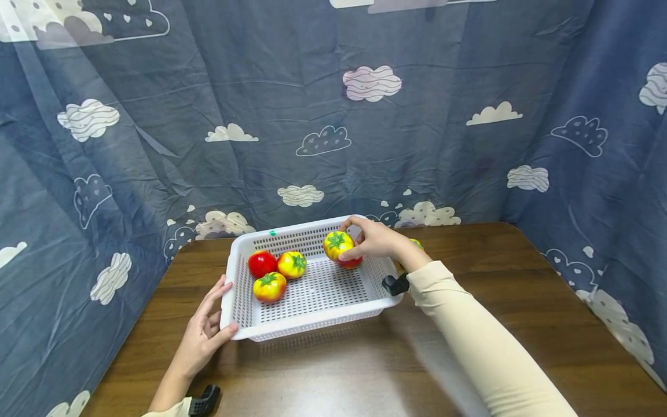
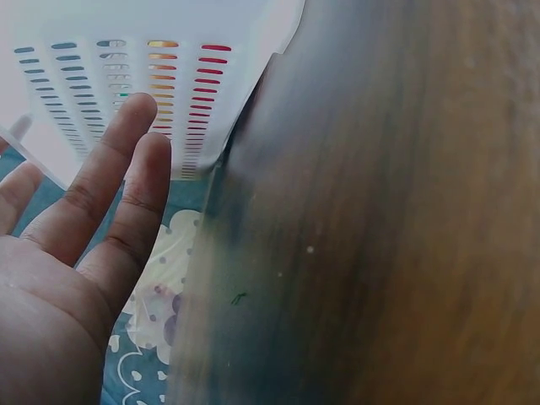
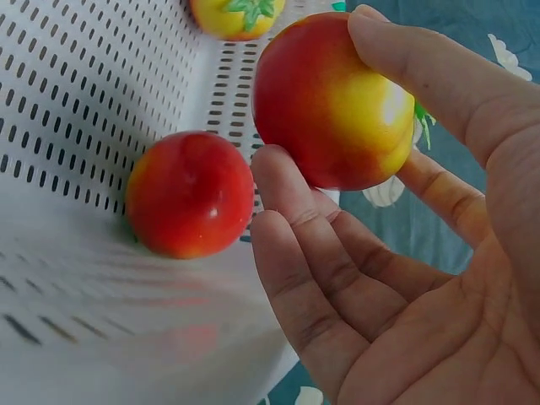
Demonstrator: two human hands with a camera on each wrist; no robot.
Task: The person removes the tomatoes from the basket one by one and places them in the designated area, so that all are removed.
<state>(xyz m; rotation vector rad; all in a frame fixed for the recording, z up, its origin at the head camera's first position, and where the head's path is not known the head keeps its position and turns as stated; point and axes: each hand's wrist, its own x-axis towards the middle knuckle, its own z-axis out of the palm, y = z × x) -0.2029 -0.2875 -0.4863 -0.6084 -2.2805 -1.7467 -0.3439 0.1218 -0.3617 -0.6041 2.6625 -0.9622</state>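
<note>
Right hand part-curled, pinching tomato over basket, right end; left hand spread, touching basket's left rim; step judged a transfer, in or out undetermined; next move calls for secure pinch until tomato is supported.

In the head view the light is bright and rather even. The wooden table has a pale glare near the lower edge, and a soft shadow lies below the plastic basket. The left wrist view is dimmer, and there the table looks smeared by blur. In the right wrist view, the held tomato carries a whitish shine, the red tomato a smaller one.
</note>
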